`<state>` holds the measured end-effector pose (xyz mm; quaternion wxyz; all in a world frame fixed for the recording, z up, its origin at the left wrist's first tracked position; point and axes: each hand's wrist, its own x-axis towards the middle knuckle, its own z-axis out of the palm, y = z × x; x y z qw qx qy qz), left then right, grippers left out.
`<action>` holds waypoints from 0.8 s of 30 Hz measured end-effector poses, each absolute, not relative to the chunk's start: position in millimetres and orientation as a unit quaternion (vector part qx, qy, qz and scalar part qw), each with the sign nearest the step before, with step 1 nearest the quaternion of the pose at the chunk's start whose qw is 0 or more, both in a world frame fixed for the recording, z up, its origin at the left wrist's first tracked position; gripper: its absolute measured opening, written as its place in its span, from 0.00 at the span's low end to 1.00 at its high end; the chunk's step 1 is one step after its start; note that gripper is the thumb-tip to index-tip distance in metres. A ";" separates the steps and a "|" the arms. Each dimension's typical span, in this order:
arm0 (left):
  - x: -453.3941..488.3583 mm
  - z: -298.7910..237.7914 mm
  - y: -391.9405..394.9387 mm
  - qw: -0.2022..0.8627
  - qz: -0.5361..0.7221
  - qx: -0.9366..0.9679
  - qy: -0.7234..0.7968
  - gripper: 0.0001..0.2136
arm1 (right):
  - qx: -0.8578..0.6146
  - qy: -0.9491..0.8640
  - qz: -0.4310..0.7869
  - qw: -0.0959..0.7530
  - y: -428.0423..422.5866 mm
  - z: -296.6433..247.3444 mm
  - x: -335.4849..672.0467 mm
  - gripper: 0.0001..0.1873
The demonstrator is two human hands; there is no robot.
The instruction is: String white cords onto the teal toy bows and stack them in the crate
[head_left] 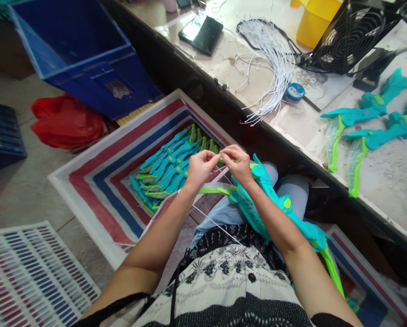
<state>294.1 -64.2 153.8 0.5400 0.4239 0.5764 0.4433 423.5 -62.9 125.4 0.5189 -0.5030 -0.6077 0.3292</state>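
Observation:
A teal and green toy bow (278, 204) lies across my lap, under my right forearm. My left hand (200, 167) and my right hand (236, 162) meet above it, fingertips almost touching. Both pinch a thin white string (217, 223) that runs from the fingers down toward my lap. The fingers of both hands are closed on the string near one green tip of the bow.
A striped woven bag (97, 181) on the floor holds several more teal bows (169, 168). On the bench (387, 177) lie two bows (370, 122), a bundle of white strings (269, 59), a phone (201, 32), a fan (349, 38), a yellow tub (314, 20). A blue bin (77, 50) stands left.

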 end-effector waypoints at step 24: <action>264.1 145.0 -80.8 0.496 0.269 0.599 0.568 0.16 | -0.481 -0.705 0.243 0.461 -84.4 98.8 419.1 0.11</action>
